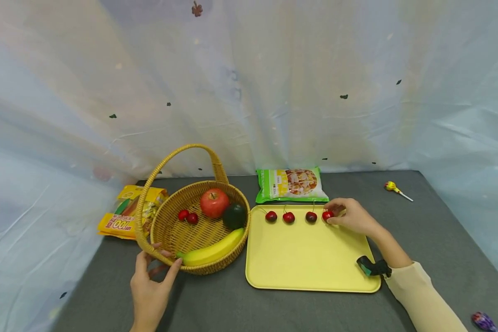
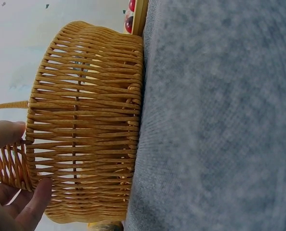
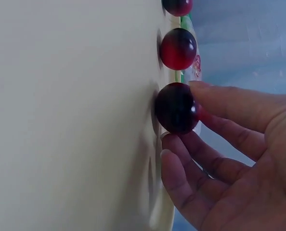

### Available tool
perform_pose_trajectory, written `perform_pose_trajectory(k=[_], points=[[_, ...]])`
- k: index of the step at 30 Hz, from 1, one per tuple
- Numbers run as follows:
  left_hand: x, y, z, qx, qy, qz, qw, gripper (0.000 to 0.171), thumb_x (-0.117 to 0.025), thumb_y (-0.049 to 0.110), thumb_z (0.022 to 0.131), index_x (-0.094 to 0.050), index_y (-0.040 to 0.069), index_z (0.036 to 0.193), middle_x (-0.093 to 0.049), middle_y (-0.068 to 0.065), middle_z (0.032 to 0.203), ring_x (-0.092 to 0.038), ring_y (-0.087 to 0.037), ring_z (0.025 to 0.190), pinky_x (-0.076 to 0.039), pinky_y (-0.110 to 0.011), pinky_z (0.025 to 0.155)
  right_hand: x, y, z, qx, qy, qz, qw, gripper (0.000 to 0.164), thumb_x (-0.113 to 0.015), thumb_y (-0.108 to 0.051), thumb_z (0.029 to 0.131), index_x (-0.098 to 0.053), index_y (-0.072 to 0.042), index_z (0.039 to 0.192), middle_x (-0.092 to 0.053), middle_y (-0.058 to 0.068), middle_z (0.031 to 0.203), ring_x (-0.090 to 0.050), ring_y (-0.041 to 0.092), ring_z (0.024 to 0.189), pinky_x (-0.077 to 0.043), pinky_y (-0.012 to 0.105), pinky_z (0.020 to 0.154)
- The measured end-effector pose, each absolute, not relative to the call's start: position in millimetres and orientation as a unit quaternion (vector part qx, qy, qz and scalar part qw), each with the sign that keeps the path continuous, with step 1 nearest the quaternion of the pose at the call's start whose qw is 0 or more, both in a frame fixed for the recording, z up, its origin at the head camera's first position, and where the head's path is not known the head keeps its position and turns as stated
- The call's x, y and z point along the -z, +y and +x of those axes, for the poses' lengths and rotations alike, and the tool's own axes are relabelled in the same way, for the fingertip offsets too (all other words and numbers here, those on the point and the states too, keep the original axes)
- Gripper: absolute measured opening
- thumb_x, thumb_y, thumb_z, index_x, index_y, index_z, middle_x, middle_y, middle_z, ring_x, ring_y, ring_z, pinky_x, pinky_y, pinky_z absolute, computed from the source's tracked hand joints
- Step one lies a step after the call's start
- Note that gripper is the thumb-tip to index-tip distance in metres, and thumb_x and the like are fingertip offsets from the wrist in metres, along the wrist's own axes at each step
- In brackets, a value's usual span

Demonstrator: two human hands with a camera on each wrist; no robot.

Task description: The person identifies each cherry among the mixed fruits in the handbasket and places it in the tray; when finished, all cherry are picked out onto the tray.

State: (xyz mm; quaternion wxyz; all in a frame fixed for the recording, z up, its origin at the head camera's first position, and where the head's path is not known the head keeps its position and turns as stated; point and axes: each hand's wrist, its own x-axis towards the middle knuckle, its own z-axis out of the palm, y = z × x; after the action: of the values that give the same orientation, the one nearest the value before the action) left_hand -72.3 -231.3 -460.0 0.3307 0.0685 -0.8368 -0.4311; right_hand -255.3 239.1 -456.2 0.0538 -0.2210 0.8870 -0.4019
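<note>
My right hand (image 1: 354,216) pinches a dark red cherry (image 3: 175,109) between thumb and fingertips at the yellow tray's (image 1: 307,267) far right. To its left on the tray, cherries (image 1: 288,217) with stems lie in a row along the far edge. My left hand (image 1: 151,288) grips the wicker basket (image 2: 85,125) at its near left, where the handle meets the rim, thumb and fingers on either side. Inside the basket lie a banana (image 1: 211,250), a red apple (image 1: 214,203), a dark green round fruit (image 1: 234,216) and two cherries (image 1: 192,218).
Left of the basket lies a yellow snack bag (image 1: 122,221), partly behind the handle. A green and white food packet (image 1: 291,184) is behind the tray. One lollipop (image 1: 392,186) lies at the far right, a purple-wrapped candy (image 1: 484,321) near right. A pale curtain (image 1: 274,92) hangs behind the table.
</note>
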Motion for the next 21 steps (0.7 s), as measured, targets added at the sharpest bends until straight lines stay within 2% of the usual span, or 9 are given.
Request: perform_pose_trajectory(k=[5, 9, 13, 18, 21], points=[[459, -231, -72, 0.433, -0.836, 0.068, 0.33, 0.055, -0.082, -0.002, 0.08, -0.053, -0.002, 0.127, -0.062, -0.008, 0.11, -0.058, -0.001, 0.1, -0.055, -0.012, 0.069, 451, 246, -255, 0.405, 0.887, -0.218, 0.039, 0.03, -0.075, -0.002, 0.088, -0.066, 0.008, 0.114, -0.067, 0.02, 0.107, -0.064, 0.03, 0.092, -0.055, 0.034, 0.076], [460, -231, -73, 0.435, -0.836, 0.065, 0.329, 0.055, -0.082, -0.002, 0.08, -0.053, -0.002, 0.127, -0.063, -0.007, 0.108, -0.058, -0.002, 0.1, -0.055, -0.013, 0.069, 449, 253, -255, 0.404, 0.888, -0.217, 0.027, 0.03, -0.074, -0.003, 0.089, -0.066, 0.008, 0.116, -0.066, 0.022, 0.109, -0.062, 0.033, 0.093, -0.056, 0.035, 0.076], [461, -231, -72, 0.433, -0.836, 0.067, 0.331, 0.058, -0.082, -0.002, 0.08, -0.052, -0.002, 0.129, -0.063, -0.004, 0.105, -0.059, -0.001, 0.097, -0.055, -0.013, 0.069, 445, 249, -258, 0.41, 0.883, -0.226, 0.027, 0.032, -0.073, -0.004, 0.09, -0.064, 0.009, 0.118, -0.065, 0.024, 0.112, -0.062, 0.034, 0.096, -0.055, 0.04, 0.08], [461, -231, -71, 0.431, -0.837, 0.066, 0.33, 0.058, -0.083, -0.003, 0.079, -0.052, -0.002, 0.129, -0.063, -0.007, 0.105, -0.058, -0.001, 0.096, -0.055, -0.012, 0.068, 429, 220, -269, 0.415, 0.874, -0.251, 0.027, 0.033, -0.073, -0.006, 0.091, -0.064, 0.007, 0.12, -0.064, 0.024, 0.114, -0.062, 0.032, 0.097, -0.054, 0.043, 0.082], [461, -232, -71, 0.427, -0.839, 0.071, 0.329, 0.058, -0.083, -0.002, 0.079, -0.052, -0.002, 0.128, -0.062, -0.001, 0.106, -0.058, 0.0, 0.096, -0.056, -0.013, 0.068, 413, 181, -280, 0.432, 0.854, -0.288, 0.028, 0.031, -0.073, -0.008, 0.091, -0.066, 0.005, 0.118, -0.064, 0.023, 0.113, -0.063, 0.031, 0.097, -0.056, 0.042, 0.081]])
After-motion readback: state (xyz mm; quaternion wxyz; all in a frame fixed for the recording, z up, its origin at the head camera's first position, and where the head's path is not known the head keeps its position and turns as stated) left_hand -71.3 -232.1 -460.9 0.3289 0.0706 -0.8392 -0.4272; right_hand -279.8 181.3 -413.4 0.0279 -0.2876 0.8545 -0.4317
